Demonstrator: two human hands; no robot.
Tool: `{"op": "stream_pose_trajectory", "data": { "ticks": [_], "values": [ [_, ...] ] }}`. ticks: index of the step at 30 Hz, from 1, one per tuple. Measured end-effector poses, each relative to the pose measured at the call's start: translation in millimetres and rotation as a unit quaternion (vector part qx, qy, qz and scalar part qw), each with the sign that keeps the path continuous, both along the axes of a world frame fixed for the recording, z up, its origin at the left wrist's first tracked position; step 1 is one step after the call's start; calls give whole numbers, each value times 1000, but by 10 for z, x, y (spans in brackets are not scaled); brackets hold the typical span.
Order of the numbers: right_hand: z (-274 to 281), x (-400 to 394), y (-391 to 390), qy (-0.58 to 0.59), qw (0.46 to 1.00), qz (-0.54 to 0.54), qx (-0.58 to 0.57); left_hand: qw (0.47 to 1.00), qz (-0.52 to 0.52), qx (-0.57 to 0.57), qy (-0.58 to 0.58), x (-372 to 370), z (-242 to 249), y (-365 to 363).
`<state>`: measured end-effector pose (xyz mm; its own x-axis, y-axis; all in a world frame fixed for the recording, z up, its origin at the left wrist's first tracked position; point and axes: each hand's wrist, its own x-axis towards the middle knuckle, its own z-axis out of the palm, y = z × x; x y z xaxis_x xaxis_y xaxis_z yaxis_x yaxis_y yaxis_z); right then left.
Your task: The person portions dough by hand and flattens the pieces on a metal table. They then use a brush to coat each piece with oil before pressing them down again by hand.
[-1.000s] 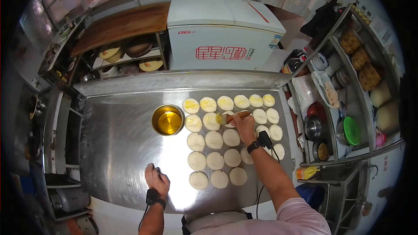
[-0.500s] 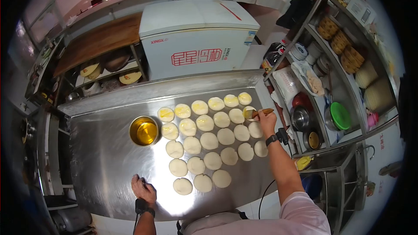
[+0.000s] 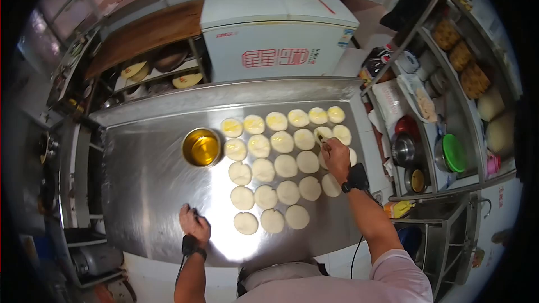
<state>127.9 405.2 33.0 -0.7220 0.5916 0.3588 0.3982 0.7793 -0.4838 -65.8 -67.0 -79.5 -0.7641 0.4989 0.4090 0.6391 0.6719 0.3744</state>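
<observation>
While the right hand (image 3: 337, 157) was clamped on a brush (image 3: 320, 136), mostly hidden, its tip was right at a dough round (image 3: 325, 131) well right of the oil pot (image 3: 186, 149). Looked like the oiling step to me: rounds beyond the oil pot were yellowish, nearer ones plain. Next stroke probably called for a light touch, maybe a re-dip. Left hand (image 3: 195, 224) sat on the steel table (image 3: 143, 179), on the oil pot's near side; couldn't tell how tightly its fingers curled.
</observation>
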Motion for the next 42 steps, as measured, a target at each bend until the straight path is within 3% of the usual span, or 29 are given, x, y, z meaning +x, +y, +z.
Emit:
{"op": "stream_pose_trajectory", "data": {
  "ticks": [1,3,5,7,10,13,14,16,22,29,31,32,34,35,37,41,42],
  "values": [
    [7,-158,-182,2,1000,9,-6,1000,-6,-8,2,-25,3,26],
    [-18,-471,-642,126,947,-22,-293,1000,4,-5,-2,2,62,54],
    [-86,-817,-1100,168,920,2,-355,1000,5,-3,-19,-13,36,51],
    [-292,-1131,-1477,219,831,-4,-512,1000,4,-2,-29,-12,19,28],
    [-405,-1278,-1717,201,802,-8,-562,1000,3,2,-8,-20,20,30],
    [-447,-977,-1455,210,813,-45,-541,1000,9,6,-1,-22,-4,57],
    [-497,-815,-1271,163,832,-72,-526,1000,9,13,-5,-19,0,51],
    [-392,-515,-1038,213,825,-126,-508,1000,11,14,-9,-5,32,49],
    [-249,396,-244,215,868,-168,-416,1000,12,23,-1,4,12,50],
    [-99,1138,468,167,914,-282,-239,1000,9,9,1,-4,27,61],
    [15,1186,519,47,957,-273,-80,1000,16,5,5,-4,22,63],
    [7,1148,488,48,958,-271,-81,1000,15,9,11,-9,16,74],
    [-78,1028,293,6,981,-186,51,1000,19,10,18,-7,12,59],
    [-107,961,146,9,983,-179,49,1000,16,14,11,1,13,74],
    [-140,785,-233,-115,989,-53,73,1000,11,20,7,2,-4,55],
    [82,224,-865,-41,999,26,9,999,9,29,11,-13,-33,57],
    [200,17,-995,16,993,-6,-114,999,2,49,18,-14,-29,64]
  ]
}}
